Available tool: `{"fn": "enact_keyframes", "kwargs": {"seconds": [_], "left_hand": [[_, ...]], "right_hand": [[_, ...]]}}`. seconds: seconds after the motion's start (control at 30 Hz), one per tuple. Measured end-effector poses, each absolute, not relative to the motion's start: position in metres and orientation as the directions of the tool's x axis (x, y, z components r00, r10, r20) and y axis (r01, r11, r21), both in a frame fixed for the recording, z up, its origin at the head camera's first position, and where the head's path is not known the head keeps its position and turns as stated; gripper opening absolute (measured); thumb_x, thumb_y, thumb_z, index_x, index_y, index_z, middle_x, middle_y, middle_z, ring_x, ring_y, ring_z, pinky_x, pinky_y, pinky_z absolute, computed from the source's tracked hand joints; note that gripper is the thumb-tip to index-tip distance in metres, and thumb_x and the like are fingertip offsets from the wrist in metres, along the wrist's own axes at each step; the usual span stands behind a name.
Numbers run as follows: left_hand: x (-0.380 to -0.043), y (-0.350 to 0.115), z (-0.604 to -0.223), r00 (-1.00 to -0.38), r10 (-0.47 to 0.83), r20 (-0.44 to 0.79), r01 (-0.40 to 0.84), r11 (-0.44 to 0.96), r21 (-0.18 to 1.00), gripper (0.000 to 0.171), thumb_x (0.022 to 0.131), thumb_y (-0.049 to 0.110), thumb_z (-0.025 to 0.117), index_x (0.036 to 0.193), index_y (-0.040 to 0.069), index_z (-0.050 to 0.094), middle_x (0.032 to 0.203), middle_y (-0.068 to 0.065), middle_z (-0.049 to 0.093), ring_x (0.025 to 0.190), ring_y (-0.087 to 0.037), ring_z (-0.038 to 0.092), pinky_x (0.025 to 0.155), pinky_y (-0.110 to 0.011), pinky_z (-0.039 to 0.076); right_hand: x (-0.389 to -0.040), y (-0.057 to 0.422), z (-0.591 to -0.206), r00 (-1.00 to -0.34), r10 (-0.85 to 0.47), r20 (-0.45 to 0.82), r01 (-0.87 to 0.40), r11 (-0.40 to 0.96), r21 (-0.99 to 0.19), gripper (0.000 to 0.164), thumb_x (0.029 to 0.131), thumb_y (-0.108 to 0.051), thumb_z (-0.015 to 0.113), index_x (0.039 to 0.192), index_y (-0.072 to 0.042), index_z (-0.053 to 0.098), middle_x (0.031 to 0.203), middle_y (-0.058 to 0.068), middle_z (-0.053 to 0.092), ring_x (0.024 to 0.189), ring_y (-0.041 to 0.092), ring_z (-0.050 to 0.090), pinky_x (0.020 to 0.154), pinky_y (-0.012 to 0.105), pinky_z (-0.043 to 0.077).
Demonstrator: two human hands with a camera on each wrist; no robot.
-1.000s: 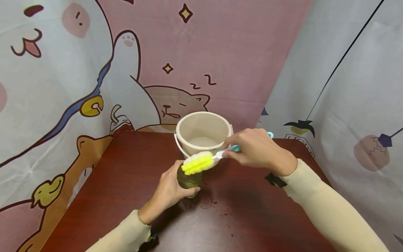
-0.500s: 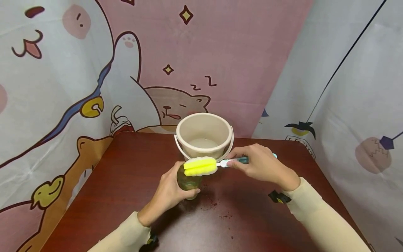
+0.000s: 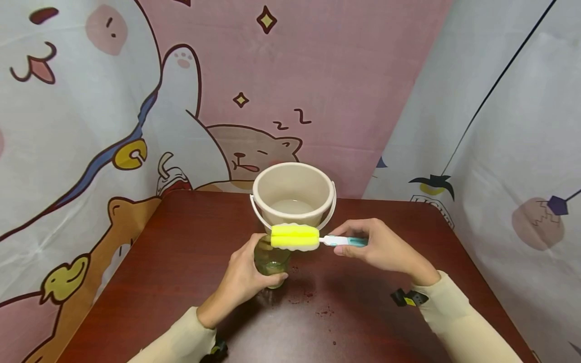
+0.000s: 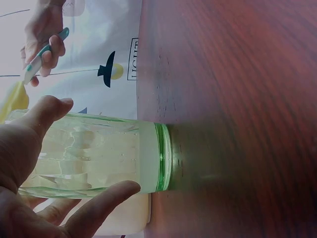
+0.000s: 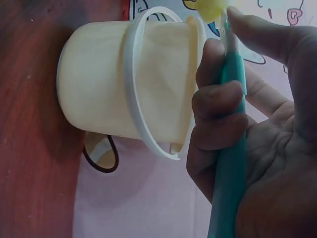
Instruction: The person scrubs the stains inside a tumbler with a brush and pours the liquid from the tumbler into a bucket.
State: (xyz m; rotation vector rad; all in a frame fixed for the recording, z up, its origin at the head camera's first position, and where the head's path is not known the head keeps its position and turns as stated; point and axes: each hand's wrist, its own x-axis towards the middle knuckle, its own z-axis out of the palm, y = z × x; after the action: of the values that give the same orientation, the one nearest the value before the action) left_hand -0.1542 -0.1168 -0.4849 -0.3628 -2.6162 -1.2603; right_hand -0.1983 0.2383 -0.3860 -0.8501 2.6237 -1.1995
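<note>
My left hand (image 3: 245, 269) grips a green-tinted drinking glass (image 3: 272, 262) around its side, low over the table. In the left wrist view the glass (image 4: 99, 156) shows faceted walls and a thick base. My right hand (image 3: 376, 244) holds a bottle brush by its teal and white handle (image 3: 340, 241), fingers curled round it in the right wrist view. The brush's yellow and white sponge head (image 3: 295, 237) lies nearly level, overlapping the mouth of the glass in the head view.
A cream bucket (image 3: 260, 194) with a white handle and some liquid at its bottom stands behind the hands. Wet drops mark the dark red wooden table (image 3: 181, 252). Cartoon-printed cloth (image 3: 340, 75) hangs behind and along both sides.
My right hand has come down and slightly right with the bottle brush, which has swung from slanted to nearly level and turned. The left hand and the glass have stayed almost still.
</note>
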Motion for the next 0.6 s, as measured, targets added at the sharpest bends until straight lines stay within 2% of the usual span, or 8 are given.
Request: {"fn": "enact_keyframes", "kwargs": {"seconds": [0.27,0.6], "left_hand": [[-0.155,-0.116,-0.487,-0.941,0.131,0.311,0.325,0.599,0.731,0.092,0.070,0.033,0.116,0.146,0.026,0.065,0.134,0.000,0.084,0.115,-0.020,0.083,0.096,-0.039,0.068],[-0.156,-0.117,-0.487,-0.937,0.127,0.326,0.333,0.612,0.718,0.093,0.069,0.035,0.116,0.147,0.022,0.066,0.131,0.003,0.084,0.115,-0.019,0.082,0.096,-0.040,0.068]], "right_hand": [[-0.196,0.252,-0.400,-0.849,-0.522,0.086,-0.381,0.491,-0.783,0.024,0.102,-0.036,0.094,0.124,-0.035,0.086,0.106,-0.006,0.088,0.086,0.018,0.078,0.075,0.030,0.065],[-0.192,0.283,-0.414,-0.889,-0.455,0.051,-0.329,0.558,-0.762,0.023,0.103,-0.033,0.093,0.124,-0.034,0.086,0.108,-0.007,0.087,0.089,0.022,0.078,0.078,0.030,0.065]]}}
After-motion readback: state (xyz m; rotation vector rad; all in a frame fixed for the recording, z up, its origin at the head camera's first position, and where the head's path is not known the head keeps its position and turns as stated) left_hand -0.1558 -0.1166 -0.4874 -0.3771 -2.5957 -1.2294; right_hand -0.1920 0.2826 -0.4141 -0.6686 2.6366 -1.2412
